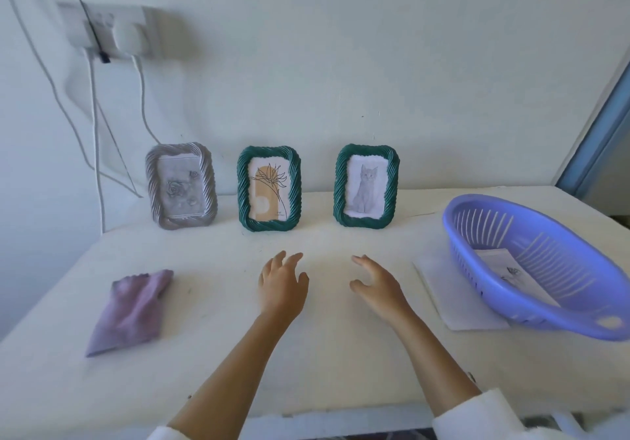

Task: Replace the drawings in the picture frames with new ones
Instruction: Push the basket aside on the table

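Note:
Three picture frames stand upright along the wall. The grey frame (181, 185) on the left holds a rose drawing. A green frame (269, 189) in the middle shows a plant sketch, and another green frame (367, 185) on the right shows a cat drawing. My left hand (282, 286) hovers over the table in front of the middle frame, fingers relaxed and empty. My right hand (373, 284) hovers beside it, fingers loosely spread, holding nothing. A paper drawing (511, 274) lies inside the purple basket (477, 255) at the right.
A folded purple cloth (131, 311) lies at the left of the white table (327, 354). A white sheet (453, 298) sticks out from under the basket. Cables hang from a wall socket (109, 28) at the upper left.

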